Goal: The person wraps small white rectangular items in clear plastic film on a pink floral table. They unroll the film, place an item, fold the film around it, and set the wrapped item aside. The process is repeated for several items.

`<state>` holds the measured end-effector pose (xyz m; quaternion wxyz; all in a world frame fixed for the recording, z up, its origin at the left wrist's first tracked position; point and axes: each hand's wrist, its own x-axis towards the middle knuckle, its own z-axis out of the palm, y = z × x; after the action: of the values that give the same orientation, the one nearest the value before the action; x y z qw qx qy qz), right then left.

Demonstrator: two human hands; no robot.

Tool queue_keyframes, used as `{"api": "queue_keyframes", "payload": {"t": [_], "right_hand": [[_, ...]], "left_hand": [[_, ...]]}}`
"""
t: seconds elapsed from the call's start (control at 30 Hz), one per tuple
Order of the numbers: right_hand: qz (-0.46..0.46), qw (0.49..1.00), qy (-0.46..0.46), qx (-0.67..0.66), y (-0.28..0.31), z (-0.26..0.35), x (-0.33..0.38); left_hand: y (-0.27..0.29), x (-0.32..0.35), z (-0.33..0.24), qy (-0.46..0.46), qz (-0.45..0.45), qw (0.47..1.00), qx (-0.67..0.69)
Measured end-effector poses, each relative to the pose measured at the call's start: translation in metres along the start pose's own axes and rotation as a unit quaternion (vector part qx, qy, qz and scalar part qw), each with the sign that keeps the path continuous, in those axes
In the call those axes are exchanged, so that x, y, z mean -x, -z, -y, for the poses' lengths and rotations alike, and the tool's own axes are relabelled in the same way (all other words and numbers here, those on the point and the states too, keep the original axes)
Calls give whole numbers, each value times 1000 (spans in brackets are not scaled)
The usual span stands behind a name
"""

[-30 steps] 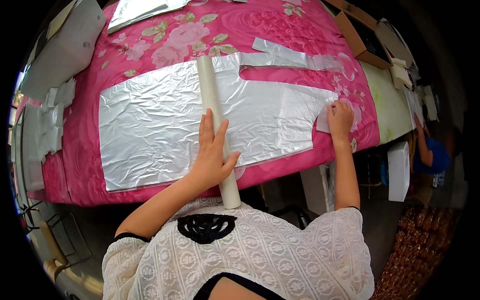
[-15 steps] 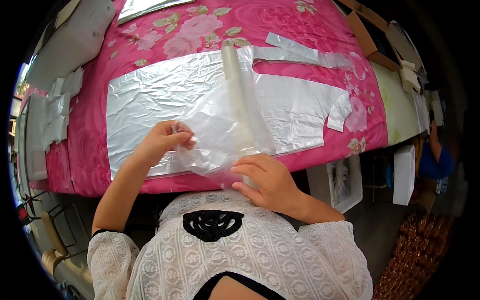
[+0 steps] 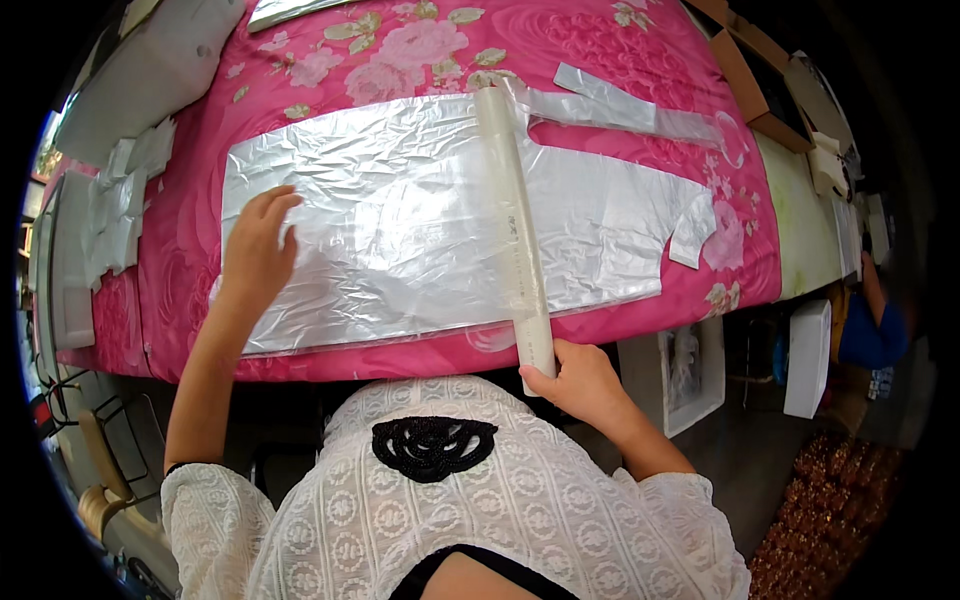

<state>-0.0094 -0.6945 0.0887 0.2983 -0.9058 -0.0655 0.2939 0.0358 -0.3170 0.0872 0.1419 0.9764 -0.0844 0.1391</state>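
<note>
A large silver foil sheet lies flat on a pink flowered cloth that covers the table. Across it runs a long roll of clear plastic film, from far edge to near edge. A clear film layer stretches from the roll leftward over the foil. My left hand lies flat and spread on the film at the left. My right hand grips the near end of the roll at the table's front edge.
A strip of silver foil lies beyond the sheet at the right. Grey cut pieces sit along the table's left side. Cardboard boxes stand at the far right. Another person in blue is at the right.
My left hand left the roll and moved left, spreading clear film over the foil. My right hand came from the sheet's right end to the roll's near end.
</note>
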Motion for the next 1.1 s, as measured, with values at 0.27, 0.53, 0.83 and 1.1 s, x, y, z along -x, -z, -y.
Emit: {"api": "queue_keyframes", "payload": {"t": [0.27,0.53,0.83,1.1], "right_hand": [[36,999,-28,-17,11,-7,4],[-50,988,85,-118,44,6,-65],[-76,886,218,-401,81,34,-253],[-170,865,473,2,-5,147,-204]], "left_hand": [[-107,-30,-149,-96,61,978,177],[-123,-31,-152,-124,82,986,81],[-123,-32,-154,-126,92,985,75],[-125,-27,-150,-164,27,983,75]]}}
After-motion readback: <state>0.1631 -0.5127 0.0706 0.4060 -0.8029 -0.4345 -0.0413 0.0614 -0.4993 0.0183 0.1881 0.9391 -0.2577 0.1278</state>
